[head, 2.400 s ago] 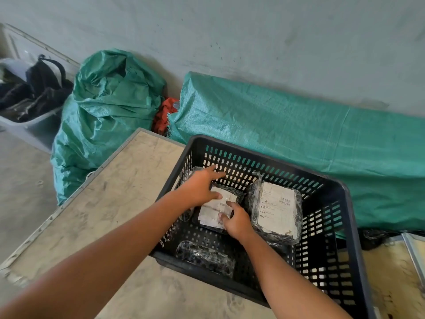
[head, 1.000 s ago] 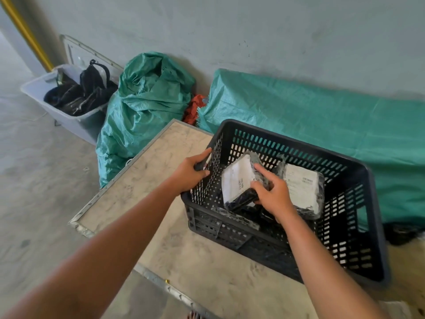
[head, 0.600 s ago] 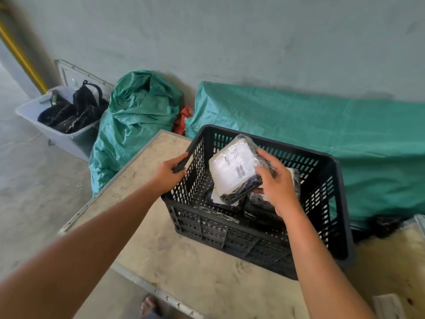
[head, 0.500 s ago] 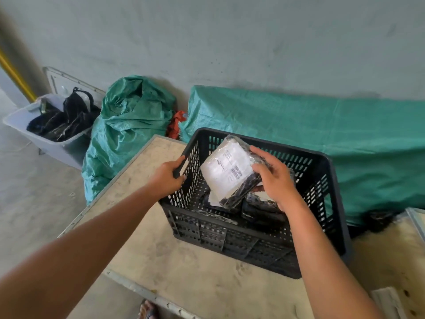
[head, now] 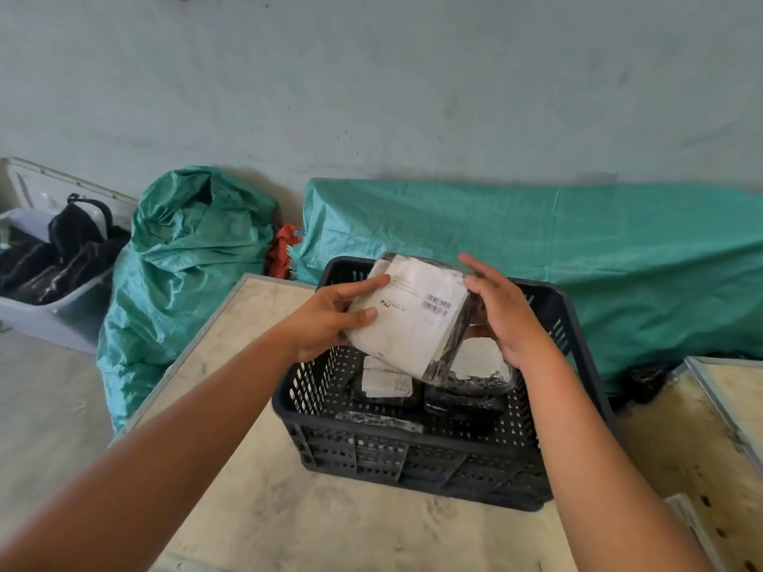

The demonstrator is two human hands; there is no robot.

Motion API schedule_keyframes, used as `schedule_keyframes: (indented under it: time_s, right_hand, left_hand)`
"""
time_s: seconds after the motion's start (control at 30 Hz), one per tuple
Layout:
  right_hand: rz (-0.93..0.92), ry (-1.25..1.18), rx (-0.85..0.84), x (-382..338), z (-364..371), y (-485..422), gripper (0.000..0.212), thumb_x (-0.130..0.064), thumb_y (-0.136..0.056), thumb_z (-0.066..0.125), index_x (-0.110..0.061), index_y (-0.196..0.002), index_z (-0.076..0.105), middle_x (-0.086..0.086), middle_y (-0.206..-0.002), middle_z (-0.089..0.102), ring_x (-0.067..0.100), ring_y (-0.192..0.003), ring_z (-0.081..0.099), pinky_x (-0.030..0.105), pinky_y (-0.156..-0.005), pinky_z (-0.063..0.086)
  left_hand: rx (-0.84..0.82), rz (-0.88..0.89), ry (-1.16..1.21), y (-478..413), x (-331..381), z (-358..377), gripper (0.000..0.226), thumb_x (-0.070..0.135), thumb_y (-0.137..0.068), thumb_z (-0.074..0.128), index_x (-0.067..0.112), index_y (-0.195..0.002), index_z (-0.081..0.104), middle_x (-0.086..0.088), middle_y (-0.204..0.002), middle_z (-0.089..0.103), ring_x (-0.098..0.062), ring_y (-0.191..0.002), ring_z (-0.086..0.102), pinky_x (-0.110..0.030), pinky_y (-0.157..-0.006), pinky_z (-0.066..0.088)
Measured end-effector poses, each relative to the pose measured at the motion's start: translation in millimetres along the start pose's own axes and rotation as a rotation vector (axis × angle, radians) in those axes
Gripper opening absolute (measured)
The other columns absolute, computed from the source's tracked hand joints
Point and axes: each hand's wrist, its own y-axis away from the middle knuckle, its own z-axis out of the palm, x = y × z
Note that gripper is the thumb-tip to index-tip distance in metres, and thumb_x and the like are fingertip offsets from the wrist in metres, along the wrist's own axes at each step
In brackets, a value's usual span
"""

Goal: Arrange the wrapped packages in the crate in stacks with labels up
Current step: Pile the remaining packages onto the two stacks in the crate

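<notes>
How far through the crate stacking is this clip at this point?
Partly done. Two packages already lie label-up in the black crate. The left hand and right hand hold one package above it, label showing. Left: setting it down, plus a package at the near wall with no label showing.

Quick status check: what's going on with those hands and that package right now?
Left hand and right hand both gripping wrapped package, label up, above crate. Other packages below. Nothing blocking.

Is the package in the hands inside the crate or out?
Out: both hands hold the package above the crate rim.
</notes>
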Motion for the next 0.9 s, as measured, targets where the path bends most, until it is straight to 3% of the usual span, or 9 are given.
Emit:
schedule_keyframes:
  time_s: [0.07, 0.17, 0.23, 0.3, 0.37, 0.47, 0.57, 0.7, 0.9]
  right_hand:
    - [-0.008, -0.001, 0.056, 9.5, 1.7, -6.3, 0.043, -0.054, -0.086, 0.075, -0.063, -0.125, 0.061, -0.019, -0.131, 0.066, -0.005, -0.118, 0.061, 0.037, -0.106, 0.048]
    - [-0.002, 0.08, 0.016, 29.3, 13.4, -12.9, 0.066, -0.056, -0.077, 0.079, -0.068, -0.133, 0.047, -0.019, -0.146, 0.052, -0.011, -0.122, 0.051, 0.028, -0.098, 0.05]
    - [0.014, 0.265, -0.021, 48.7, 25.8, -25.4, 0.078, -0.043, -0.084, 0.08, -0.056, -0.149, 0.039, -0.018, -0.158, 0.038, -0.002, -0.135, 0.042, 0.03, -0.104, 0.047]
    - [0.077, 0.398, -0.045, 69.0, 40.0, -41.3, 0.082, -0.022, -0.091, 0.078, -0.037, -0.159, 0.035, -0.005, -0.164, 0.034, 0.018, -0.145, 0.039, 0.038, -0.11, 0.045]
    - [0.172, 0.476, -0.081, 87.0, 52.4, -54.0, 0.082, -0.014, -0.092, 0.076, -0.028, -0.161, 0.033, 0.004, -0.161, 0.039, 0.025, -0.14, 0.047, 0.038, -0.107, 0.049]
    - [0.24, 0.568, -0.074, 106.2, 66.7, -68.1, 0.089, -0.013, -0.089, 0.08, -0.02, -0.162, 0.03, 0.008, -0.158, 0.044, 0.026, -0.134, 0.052, 0.041, -0.11, 0.048]
    - [0.262, 0.724, -0.132, 116.3, 75.6, -82.1, 0.111, -0.024, -0.082, 0.087, -0.018, -0.165, 0.015, 0.008, -0.153, 0.048, 0.027, -0.132, 0.053, 0.035, -0.104, 0.048]
    - [0.345, 0.906, -0.221, 132.5, 79.9, -89.9, 0.118, -0.026, -0.082, 0.087, -0.019, -0.166, 0.004, 0.014, -0.151, 0.049, 0.032, -0.133, 0.052, 0.038, -0.108, 0.044]
    - [0.443, 1.052, -0.32, 144.1, 88.3, -100.0, 0.113, -0.029, -0.09, 0.079, -0.02, -0.166, -0.005, 0.018, -0.153, 0.046, 0.029, -0.123, 0.059, 0.035, -0.096, 0.05]
  left_hand:
    - [0.058, 0.007, 0.084, -9.3, -12.0, -5.9, 0.051, 0.006, -0.083, 0.073, 0.033, -0.127, 0.073, 0.003, -0.136, 0.067, -0.02, -0.117, 0.067, -0.04, -0.085, 0.06]
    - [0.153, -0.005, 0.148, -26.0, -36.3, -16.1, 0.051, 0.007, -0.083, 0.073, 0.035, -0.125, 0.073, 0.002, -0.133, 0.069, -0.019, -0.116, 0.068, -0.039, -0.086, 0.06]
    - [0.242, -0.038, 0.154, -40.0, -52.4, -22.4, 0.049, 0.006, -0.087, 0.072, 0.037, -0.124, 0.073, 0.0, -0.133, 0.069, -0.019, -0.112, 0.07, -0.038, -0.086, 0.061]
    - [0.334, -0.083, 0.038, -55.9, -67.8, -26.6, 0.05, 0.001, -0.093, 0.068, 0.037, -0.128, 0.069, -0.004, -0.14, 0.063, -0.023, -0.114, 0.068, -0.04, -0.091, 0.059]
    - [0.373, -0.133, -0.169, -70.5, -81.5, -29.6, 0.055, -0.001, -0.096, 0.065, 0.034, -0.138, 0.062, -0.004, -0.147, 0.053, -0.023, -0.118, 0.063, -0.039, -0.098, 0.056]
    - [0.364, -0.184, -0.407, -87.0, -98.1, -33.1, 0.062, 0.0, -0.098, 0.062, 0.034, -0.148, 0.05, -0.006, -0.145, 0.052, -0.021, -0.113, 0.061, -0.029, -0.092, 0.055]
    - [0.336, -0.2, -0.644, -95.2, -118.3, -37.7, 0.073, 0.003, -0.098, 0.061, 0.03, -0.158, 0.031, -0.011, -0.146, 0.051, -0.022, -0.117, 0.058, -0.029, -0.095, 0.052]
    - [0.259, -0.296, -0.713, -96.7, -143.7, -44.4, 0.088, 0.007, -0.096, 0.066, 0.031, -0.162, 0.013, -0.013, -0.151, 0.046, -0.026, -0.123, 0.057, -0.04, -0.104, 0.051]
    - [0.153, -0.432, -0.821, -95.0, -160.5, -54.1, 0.12, 0.023, -0.081, 0.085, 0.037, -0.162, -0.002, -0.012, -0.169, 0.001, -0.033, -0.15, 0.026, -0.048, -0.121, 0.027]
